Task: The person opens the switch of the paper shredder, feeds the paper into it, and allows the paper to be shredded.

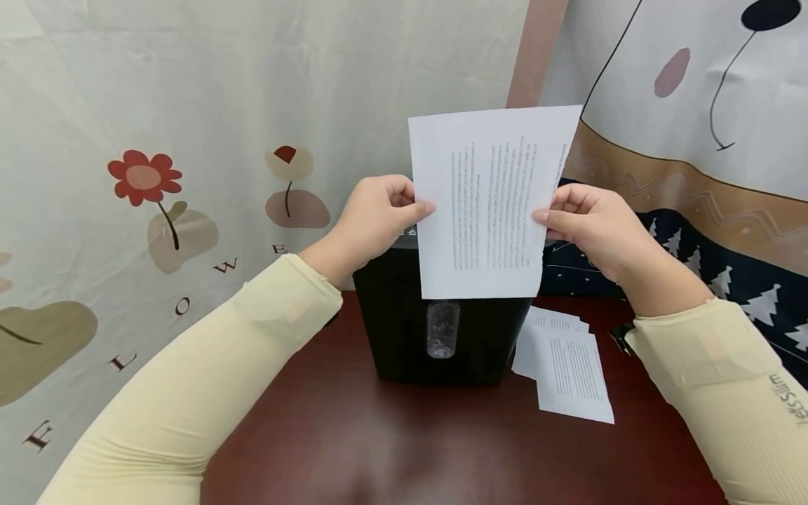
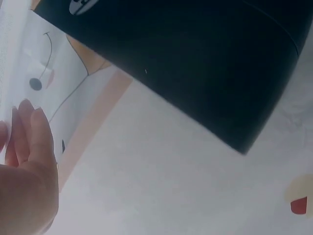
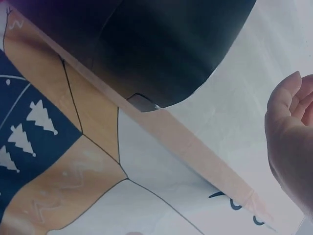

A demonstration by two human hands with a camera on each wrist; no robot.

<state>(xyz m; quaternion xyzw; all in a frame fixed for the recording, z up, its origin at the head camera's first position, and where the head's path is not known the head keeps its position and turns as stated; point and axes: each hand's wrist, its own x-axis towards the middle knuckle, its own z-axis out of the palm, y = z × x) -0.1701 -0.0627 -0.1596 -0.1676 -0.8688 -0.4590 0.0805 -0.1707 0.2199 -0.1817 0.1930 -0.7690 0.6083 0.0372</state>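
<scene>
White, printed paper sheet (image 1: 486, 203) stands roughly upright between the two bare hands, long axis near vertical, its lines of print running up and down. The left hand (image 1: 385, 210) pinches its left edge and the right hand (image 1: 587, 217) its right edge, thumbs on the near face and fingers curled behind, so neither hand is nearer. Its lower edge overlaps the upper front of a black, tapering box-shaped machine (image 1: 391, 315) with a clear oblong window (image 1: 443, 330); whether they touch, I cannot tell. More white printed sheets (image 1: 571, 365) lie overlapping on the glossy reddish-brown table (image 1: 404, 442), to the machine's right. On the far side hangs pale flower-patterned cloth (image 1: 353, 63), with dark blue cloth printed with white trees (image 1: 682, 242) at right.
</scene>
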